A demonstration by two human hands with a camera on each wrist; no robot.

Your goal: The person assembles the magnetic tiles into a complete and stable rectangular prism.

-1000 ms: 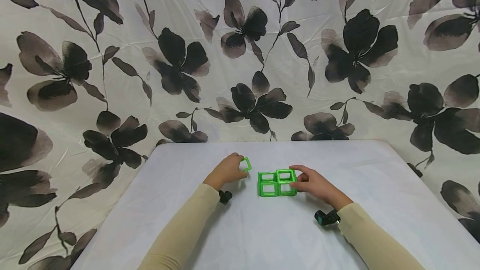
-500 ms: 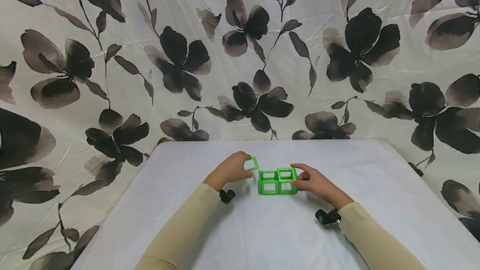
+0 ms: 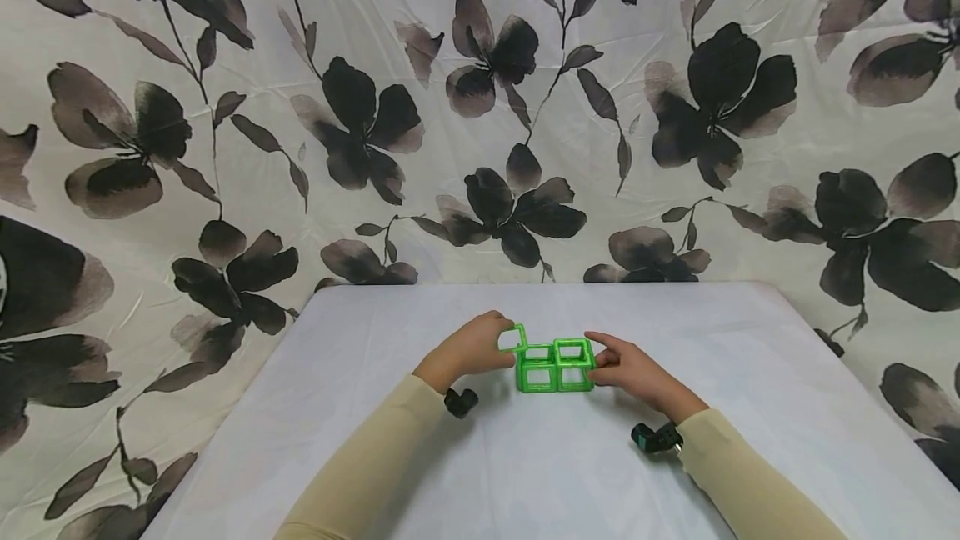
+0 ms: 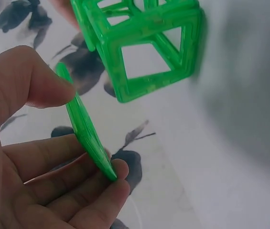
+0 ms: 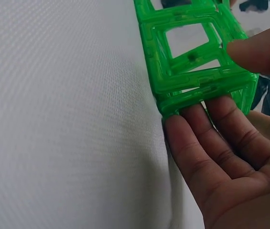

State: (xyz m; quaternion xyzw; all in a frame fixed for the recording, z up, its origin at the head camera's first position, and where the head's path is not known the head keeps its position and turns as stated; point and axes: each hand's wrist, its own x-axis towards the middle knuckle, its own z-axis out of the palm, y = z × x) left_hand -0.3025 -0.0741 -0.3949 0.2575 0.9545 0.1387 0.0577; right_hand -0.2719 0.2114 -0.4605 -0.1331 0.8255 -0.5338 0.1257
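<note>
My left hand (image 3: 472, 347) pinches a green square magnetic tile (image 4: 88, 131), an open frame, between thumb and fingertips. In the head view the tile overlaps the upper left corner of a green magnetic-tile structure (image 3: 556, 375), while the left wrist view shows a gap between them. The structure stands on the table as two joined cube frames side by side. At its right end my right hand (image 3: 637, 372) grips it; in the right wrist view the thumb (image 5: 256, 50) lies over one frame edge and the fingers (image 5: 192, 143) press against the end face.
A white cloth covers the table (image 3: 525, 457), whose far edge meets a hanging floral sheet (image 3: 420, 148). Small dark wrist cameras are strapped at the left wrist (image 3: 461, 402) and right wrist (image 3: 656, 438).
My left hand has carried the tile right and slightly down, up to the structure's left end in the head view. The right hand and structure have stayed in place.
</note>
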